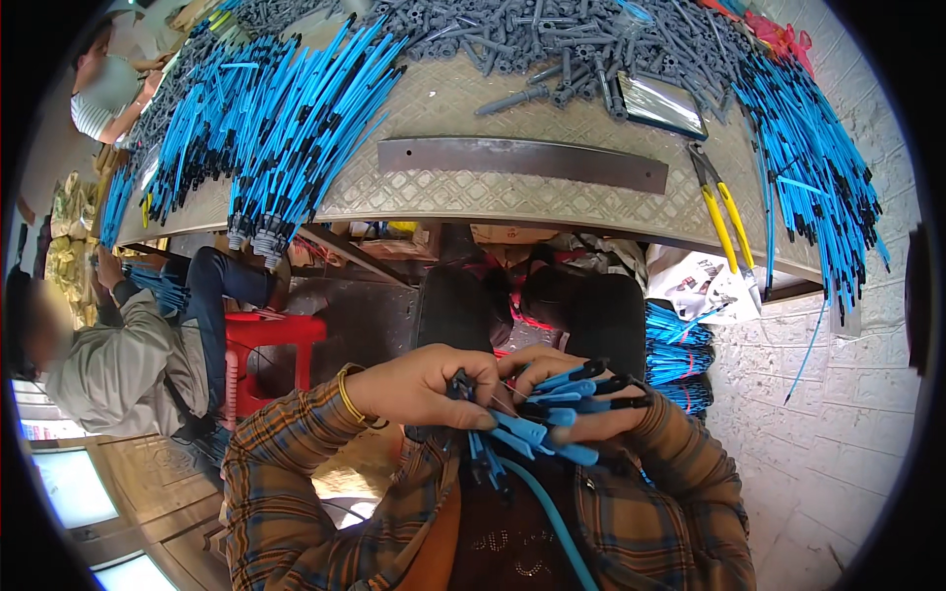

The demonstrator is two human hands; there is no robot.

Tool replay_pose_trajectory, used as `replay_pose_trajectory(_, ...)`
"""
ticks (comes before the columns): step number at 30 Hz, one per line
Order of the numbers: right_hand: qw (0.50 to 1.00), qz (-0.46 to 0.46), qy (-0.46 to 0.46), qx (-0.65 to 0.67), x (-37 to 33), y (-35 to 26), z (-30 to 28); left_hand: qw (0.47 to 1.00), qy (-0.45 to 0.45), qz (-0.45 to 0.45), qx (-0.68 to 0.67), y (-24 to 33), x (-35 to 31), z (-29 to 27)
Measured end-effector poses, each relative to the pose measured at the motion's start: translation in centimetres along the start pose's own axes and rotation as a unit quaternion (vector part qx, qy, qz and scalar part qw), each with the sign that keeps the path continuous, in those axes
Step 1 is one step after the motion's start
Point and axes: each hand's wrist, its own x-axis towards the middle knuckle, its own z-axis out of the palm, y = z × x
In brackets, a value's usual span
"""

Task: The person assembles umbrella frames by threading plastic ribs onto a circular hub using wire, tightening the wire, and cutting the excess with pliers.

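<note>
- Pinching thumb to fingers, the left hand (426,387) grips part of a fan of blue pieces (527,429) with black ends; the right hand (609,425) closes around the rest.
- The bunch is held up before the plaid-sleeved chest, off the desk (448,106) and well back from its near edge.
- Separating or evening up the pieces appears to be the step in hand; the next move calls for a steady right hold and a fine left pinch.
- Yellow-handled cutters (734,219) overhang the desk's near edge, toward its right corner, untouched.
</note>
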Motion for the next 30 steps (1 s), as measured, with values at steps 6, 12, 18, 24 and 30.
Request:
replay_pose_trajectory(6,0.999,-0.026,0.020,-0.034,0.6,-2.2,0.9,0.995,0.019,0.032,0.098,0.7,-0.5,0.4)
replay_pose_trajectory(12,0.999,-0.020,0.019,-0.043,0.7,-2.3,0.9,0.992,0.007,-0.024,0.125,0.8,-1.0,-0.2)
replay_pose_trajectory(18,0.999,-0.019,0.015,0.023,0.7,-1.3,0.8,0.984,-0.008,0.043,0.171,-0.2,-0.9,-0.7)
replay_pose_trajectory(24,0.998,-0.067,0.005,0.010,0.9,-1.1,1.4,0.930,0.016,0.208,0.304,-0.9,-0.9,0.2)
replay_pose_trajectory(30,0.998,-0.036,0.035,0.022,0.8,-2.5,2.2,0.955,0.090,0.106,0.263,-0.2,-2.0,1.2)
